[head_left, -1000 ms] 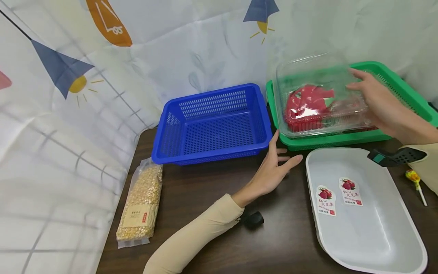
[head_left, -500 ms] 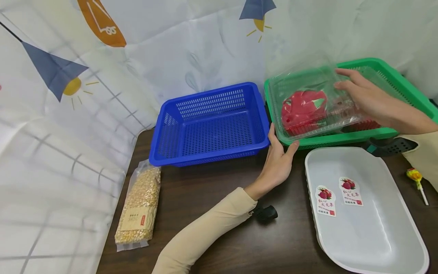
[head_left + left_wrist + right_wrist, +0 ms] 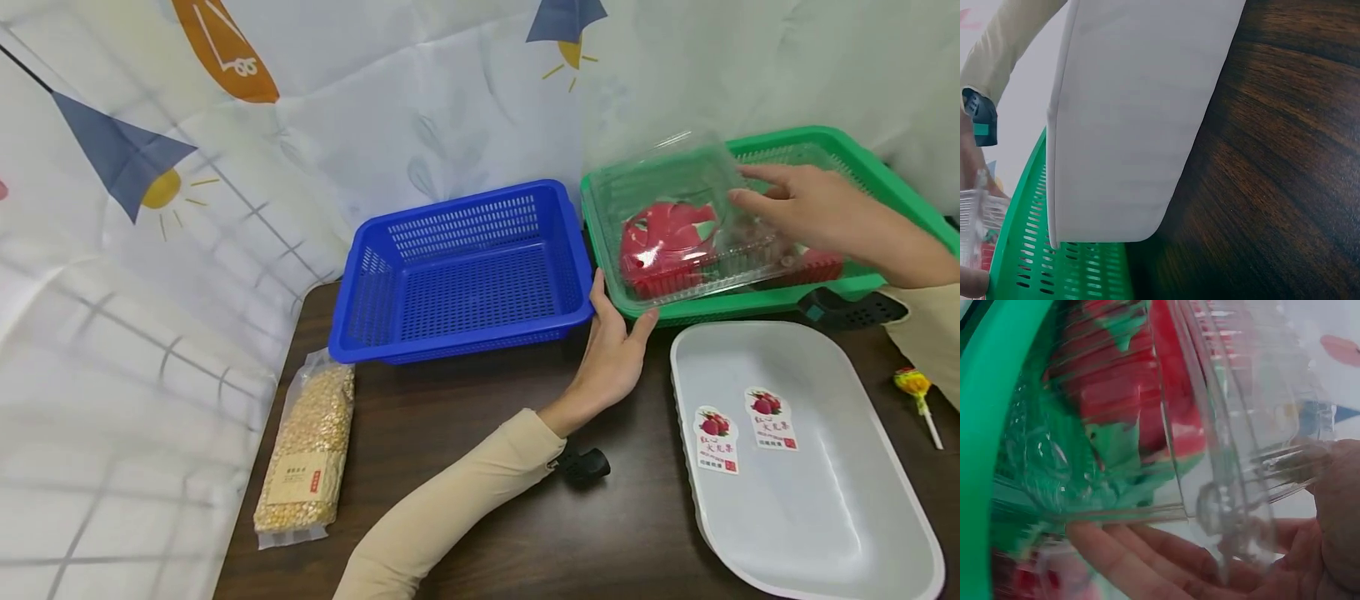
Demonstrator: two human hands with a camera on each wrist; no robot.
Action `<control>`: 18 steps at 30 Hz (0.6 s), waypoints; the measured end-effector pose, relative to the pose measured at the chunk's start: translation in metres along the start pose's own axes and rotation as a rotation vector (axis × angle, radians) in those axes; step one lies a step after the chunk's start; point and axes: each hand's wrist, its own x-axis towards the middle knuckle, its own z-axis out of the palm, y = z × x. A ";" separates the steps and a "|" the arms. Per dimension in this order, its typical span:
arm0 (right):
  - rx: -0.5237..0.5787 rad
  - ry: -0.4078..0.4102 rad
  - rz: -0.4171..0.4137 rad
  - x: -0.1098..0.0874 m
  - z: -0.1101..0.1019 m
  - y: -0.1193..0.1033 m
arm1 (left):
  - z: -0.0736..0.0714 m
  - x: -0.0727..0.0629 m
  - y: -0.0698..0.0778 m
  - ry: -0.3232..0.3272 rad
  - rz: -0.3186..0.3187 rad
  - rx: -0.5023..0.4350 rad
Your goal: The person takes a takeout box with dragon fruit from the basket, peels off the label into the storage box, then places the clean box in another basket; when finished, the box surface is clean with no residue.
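Observation:
My right hand (image 3: 821,208) grips the side of a clear plastic clamshell box (image 3: 678,250), thumb and fingers at its edges. Inside shows a red dragon fruit (image 3: 667,237) with green scales. The tilted box lies over the left part of the green basket (image 3: 697,315). My left hand (image 3: 611,358) touches that basket's front left corner, its thumb at the front rim and its index finger extended into the gap beside the blue basket (image 3: 468,337). In the right wrist view, the fingers (image 3: 1129,559) lie along the box's edge, and the dragon fruit shows through the plastic.
A grey-white tub (image 3: 795,500) with two fruit stickers stands at the front right. Beyond it lies a lollipop (image 3: 913,385). A bag of corn kernels (image 3: 309,442) lies at the left. More red fruit (image 3: 817,265) shows in the green basket. A printed curtain (image 3: 480,100) hangs behind.
My left hand has moved up to the green basket's corner. The clear box, in my right hand, has shifted slightly left and lower over the basket.

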 end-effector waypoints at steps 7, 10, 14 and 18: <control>-0.013 -0.021 0.012 0.002 0.010 0.009 | 0.000 0.000 0.001 -0.008 -0.019 0.001; -0.001 -0.007 0.015 0.001 0.010 0.011 | 0.000 -0.003 0.000 -0.035 -0.037 -0.001; 0.045 0.028 0.006 -0.006 0.015 0.012 | -0.005 -0.016 0.003 -0.116 -0.116 0.024; 0.071 0.151 -0.039 -0.015 0.023 0.010 | -0.027 -0.036 0.015 -0.261 -0.190 0.161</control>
